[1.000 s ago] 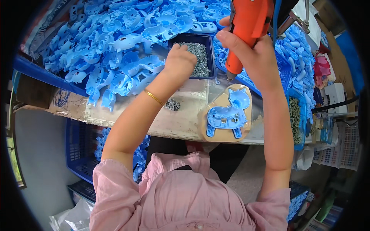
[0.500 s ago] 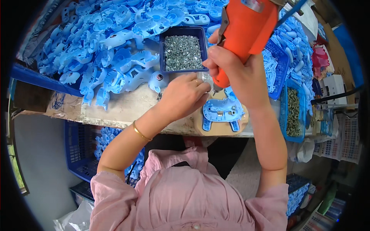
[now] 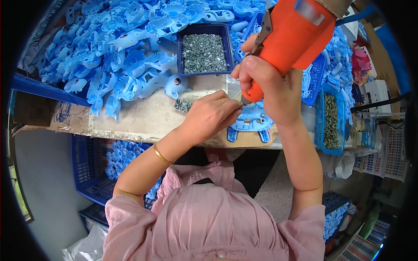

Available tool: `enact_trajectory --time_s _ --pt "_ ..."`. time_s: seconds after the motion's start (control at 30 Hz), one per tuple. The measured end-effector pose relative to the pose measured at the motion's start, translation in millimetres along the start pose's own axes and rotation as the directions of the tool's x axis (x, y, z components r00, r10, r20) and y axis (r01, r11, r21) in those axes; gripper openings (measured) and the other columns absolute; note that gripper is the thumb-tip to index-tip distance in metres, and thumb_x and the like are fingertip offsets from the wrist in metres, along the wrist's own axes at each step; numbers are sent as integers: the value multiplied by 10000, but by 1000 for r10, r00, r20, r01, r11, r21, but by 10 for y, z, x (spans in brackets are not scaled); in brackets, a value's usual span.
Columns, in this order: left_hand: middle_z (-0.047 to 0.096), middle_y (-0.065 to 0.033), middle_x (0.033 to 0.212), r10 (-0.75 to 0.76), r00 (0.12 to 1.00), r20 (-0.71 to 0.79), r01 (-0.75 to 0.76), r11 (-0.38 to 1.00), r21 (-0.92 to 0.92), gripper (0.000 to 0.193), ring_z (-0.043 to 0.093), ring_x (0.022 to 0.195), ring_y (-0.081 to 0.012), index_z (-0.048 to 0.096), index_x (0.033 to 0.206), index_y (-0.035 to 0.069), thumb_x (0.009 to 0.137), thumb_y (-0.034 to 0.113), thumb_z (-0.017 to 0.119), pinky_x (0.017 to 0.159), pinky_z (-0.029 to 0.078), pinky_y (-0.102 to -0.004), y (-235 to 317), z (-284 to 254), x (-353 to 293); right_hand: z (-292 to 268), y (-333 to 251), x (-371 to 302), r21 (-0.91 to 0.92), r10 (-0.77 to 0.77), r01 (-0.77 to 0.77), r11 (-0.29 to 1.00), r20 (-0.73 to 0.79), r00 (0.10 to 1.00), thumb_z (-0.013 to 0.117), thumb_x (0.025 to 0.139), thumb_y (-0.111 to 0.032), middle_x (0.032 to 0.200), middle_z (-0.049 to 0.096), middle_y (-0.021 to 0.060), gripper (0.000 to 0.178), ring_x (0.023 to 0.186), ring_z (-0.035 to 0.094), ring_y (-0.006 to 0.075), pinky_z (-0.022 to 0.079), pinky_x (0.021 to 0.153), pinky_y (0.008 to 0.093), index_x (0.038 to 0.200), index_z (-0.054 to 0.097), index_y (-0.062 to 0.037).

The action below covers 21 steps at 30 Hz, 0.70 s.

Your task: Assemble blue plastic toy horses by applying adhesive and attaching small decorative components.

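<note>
My right hand (image 3: pixel 272 80) is wrapped round an orange electric screwdriver (image 3: pixel 291 35), its narrow end pointing down and left. At its tip, the fingers of my left hand (image 3: pixel 213 113) are pinched together; whatever small thing they hold is hidden. Just below both hands lies a light-blue plastic shell part (image 3: pixel 250 124) with two legs, set on a tan board (image 3: pixel 233 140). Its upper portion is covered by the screwdriver and my right hand. Left of my left hand there is a little heap of small metal screws (image 3: pixel 183 105).
A dark-blue tray (image 3: pixel 180 56) of small metal pieces stands behind my hands. Light-blue shells (image 3: pixel 126 56) pile up at the left and back. On the right are a blue basket (image 3: pixel 320 69) and a light-blue bin (image 3: pixel 321 130) of screws. A cable (image 3: pixel 357 16) runs from the screwdriver.
My left fingertips have come together with the screwdriver's tip, which has shifted slightly. The screwdriver is tilted more to the right. The small heap of screws shows more fully beside my left hand.
</note>
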<state>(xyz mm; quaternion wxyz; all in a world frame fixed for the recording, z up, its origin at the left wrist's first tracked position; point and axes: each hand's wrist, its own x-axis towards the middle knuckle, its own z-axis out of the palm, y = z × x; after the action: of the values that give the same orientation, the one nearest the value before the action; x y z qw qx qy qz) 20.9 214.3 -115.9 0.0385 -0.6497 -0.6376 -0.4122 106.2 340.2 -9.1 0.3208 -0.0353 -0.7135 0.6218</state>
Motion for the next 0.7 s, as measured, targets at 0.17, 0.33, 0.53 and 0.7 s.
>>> enact_trajectory --time_s 0.17,0.33,0.53,0.7 --pt "637 -58 787 -8 1000 1 8 999 -37 112 640 787 -233 684 921 83 840 140 736 670 531 -364 -10 70 -28 -41 35 -40 102 39 -41 994 18 999 679 855 -119 692 608 34 265 591 580 93 523 619 284 1047 605 47" --pt "683 -82 878 -114 993 38 114 993 -1 289 663 901 -269 672 1021 71 806 230 782 733 540 -389 30 82 -94 -39 60 -96 192 38 -38 981 5 999 749 828 -98 745 640 13 248 632 586 60 464 558 219 1021 662 31" --pt "680 -149 1199 -135 985 111 134 991 18 786 569 1240 -357 514 1369 66 730 393 836 991 472 -451 41 78 -155 -113 290 -266 40 146 -147 988 18 989 589 894 -88 665 580 51 237 552 567 114 580 674 347 1084 553 49" --pt "635 -147 1303 -182 973 138 181 983 19 769 553 1261 -351 555 1342 58 715 404 836 1031 449 -456 53 142 -175 -91 424 -285 65 134 -133 989 -17 991 605 904 -122 664 582 45 250 585 592 122 577 675 339 1081 546 45"
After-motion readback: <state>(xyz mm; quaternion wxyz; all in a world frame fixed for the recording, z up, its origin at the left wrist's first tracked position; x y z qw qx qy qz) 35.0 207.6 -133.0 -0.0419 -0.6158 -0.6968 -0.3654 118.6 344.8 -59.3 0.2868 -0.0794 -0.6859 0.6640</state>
